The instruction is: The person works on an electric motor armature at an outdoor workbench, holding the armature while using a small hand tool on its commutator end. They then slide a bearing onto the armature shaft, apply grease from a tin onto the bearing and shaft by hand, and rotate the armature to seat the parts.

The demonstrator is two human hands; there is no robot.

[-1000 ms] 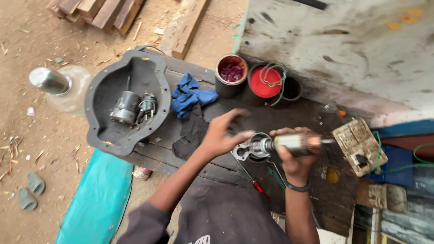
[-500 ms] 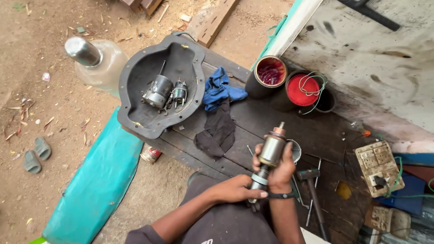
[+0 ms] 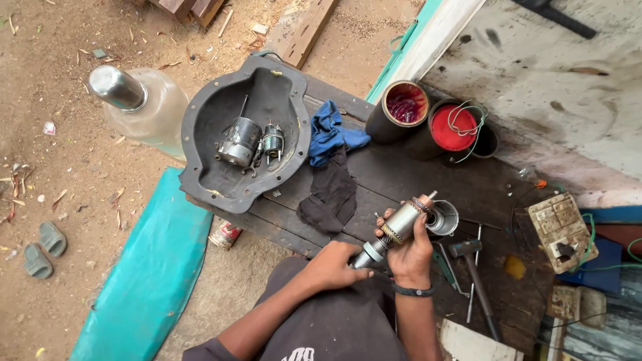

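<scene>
Scanning from the left, we first pass a pair of green sandals (image 3: 39, 249) on the dirt, a clear plastic jug (image 3: 144, 107) with a metal cap, and a long teal sheet (image 3: 144, 267) lying beside the dark wooden platform (image 3: 414, 174). At about ten o'clock from our hands sits a black moulded tray (image 3: 244, 137) holding a small motor housing (image 3: 239, 142) and a smaller coil part (image 3: 272, 140), well apart from us. Between the tray and our hands lie a blue rag (image 3: 328, 134) and a black rag (image 3: 331, 194). Our left hand (image 3: 334, 264) sits nearer our body, fingers curled together around the lower shaft end of the armature (image 3: 401, 224). Our right hand (image 3: 411, 254) has its fingers clamped around the armature's metal body from below. The armature is held above the platform's near edge, its long axis running from seven o'clock, at the left hand, up to one o'clock, where the copper-coloured end points. Touching or just beside that upper end lies a round metal end cap (image 3: 443, 217); we cannot tell whether they meet. At twelve to one o'clock stand two dark cylinders (image 3: 428, 120) with red insides. At four o'clock lies a hammer (image 3: 475, 281), and at three o'clock a worn switch board (image 3: 562, 230).
</scene>
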